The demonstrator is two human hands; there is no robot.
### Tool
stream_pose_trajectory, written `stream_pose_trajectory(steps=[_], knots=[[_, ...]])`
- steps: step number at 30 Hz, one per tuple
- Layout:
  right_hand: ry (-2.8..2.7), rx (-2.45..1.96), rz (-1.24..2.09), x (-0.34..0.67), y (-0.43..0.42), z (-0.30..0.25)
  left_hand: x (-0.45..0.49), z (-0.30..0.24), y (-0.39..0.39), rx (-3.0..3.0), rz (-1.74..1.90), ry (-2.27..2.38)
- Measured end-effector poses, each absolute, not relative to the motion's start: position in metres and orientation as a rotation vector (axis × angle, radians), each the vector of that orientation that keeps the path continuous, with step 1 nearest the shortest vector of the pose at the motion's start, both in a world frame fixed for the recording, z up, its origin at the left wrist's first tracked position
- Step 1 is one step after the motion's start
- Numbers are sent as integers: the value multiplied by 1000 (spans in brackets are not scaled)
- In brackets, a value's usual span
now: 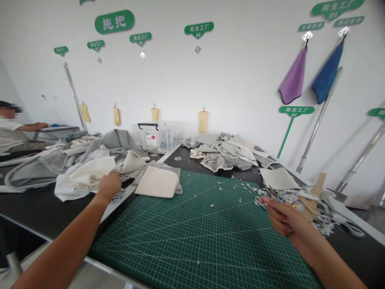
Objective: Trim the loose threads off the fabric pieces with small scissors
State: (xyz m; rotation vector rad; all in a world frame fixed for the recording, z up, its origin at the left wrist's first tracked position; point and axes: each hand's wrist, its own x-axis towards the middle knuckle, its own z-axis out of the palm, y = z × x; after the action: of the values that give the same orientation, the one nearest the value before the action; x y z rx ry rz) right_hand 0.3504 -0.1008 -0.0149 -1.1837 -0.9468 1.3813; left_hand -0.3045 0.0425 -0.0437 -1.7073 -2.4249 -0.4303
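My left hand (110,184) is closed at the right side of a heap of fabric, with its fingers on the edge of a white cloth (75,182). Part of the grip is hidden behind the hand. Over the right side of the green cutting mat (192,241), my right hand (284,218) is closed around small scissors (273,193), whose metal blades point up and away. A folded cream cloth (158,182) lies on grey fabric at the mat's far left corner, just right of my left hand.
Grey fabric heaps (228,150) lie at the back of the black table. Scraps (326,224) and a pale square piece (279,178) are at the right. A clear plastic box (171,136) stands by the wall. Another person (15,128) sits at far left.
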Motion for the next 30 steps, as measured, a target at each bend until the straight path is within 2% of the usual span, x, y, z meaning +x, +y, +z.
stream_pose_trajectory(steps=[7,13,17,21,23,26,30], knots=[[-968,-1162,1374,327,-116,4,-271,-8,21,-1699,-423,-2380],[-1007,-1187,1385,317,-113,4,-246,37,-9,-1632,-683,-2216],[-1060,-1189,1377,316,-106,-5,-206,55,-15,-1848,-1120,-2076],[-1151,-1212,1403,302,-101,-4,-131,63,-26,-2475,-1934,-1808],[-1179,-1197,1384,291,-99,2,-88,64,-33,-2789,-2196,-1595],[-1224,-1132,1399,270,-96,12,-29,61,-42,-3124,-2410,-1419],[-1161,-1047,1368,249,-98,14,30,39,-47,-3540,-2503,-1225]])
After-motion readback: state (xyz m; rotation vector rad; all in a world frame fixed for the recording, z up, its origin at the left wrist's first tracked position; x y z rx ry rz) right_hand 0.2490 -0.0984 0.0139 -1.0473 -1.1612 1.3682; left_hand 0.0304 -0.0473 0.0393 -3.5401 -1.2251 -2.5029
